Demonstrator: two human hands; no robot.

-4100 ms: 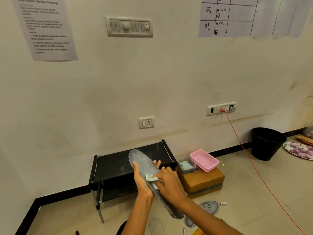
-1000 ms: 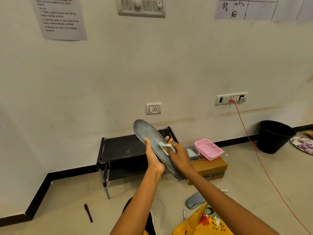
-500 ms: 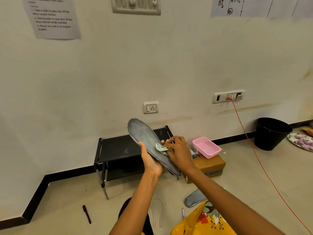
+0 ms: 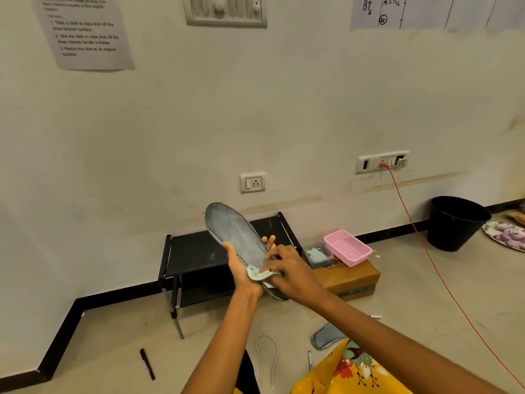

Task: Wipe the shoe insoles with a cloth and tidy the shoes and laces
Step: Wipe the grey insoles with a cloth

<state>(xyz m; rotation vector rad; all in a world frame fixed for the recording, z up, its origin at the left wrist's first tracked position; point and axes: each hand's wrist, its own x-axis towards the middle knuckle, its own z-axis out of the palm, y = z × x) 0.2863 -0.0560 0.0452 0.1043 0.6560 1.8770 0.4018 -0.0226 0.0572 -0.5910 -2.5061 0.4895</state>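
Two hands are raised before the wall: a grey insole (image 4: 235, 234) is gripped from below by the left hand (image 4: 241, 275), toe tilted up and away, while a pale green cloth (image 4: 257, 273) is pinched by the right hand (image 4: 289, 275) against its lower half. The heel is hidden behind the right hand. A second insole (image 4: 326, 335) lies on the floor, partly cut off by the arm, and a white lace (image 4: 267, 356) is seen near it.

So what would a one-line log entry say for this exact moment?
step: wiping insole | left hand: holds grey insole tilted up | right hand: presses pale green cloth near heel end | second insole: on floor
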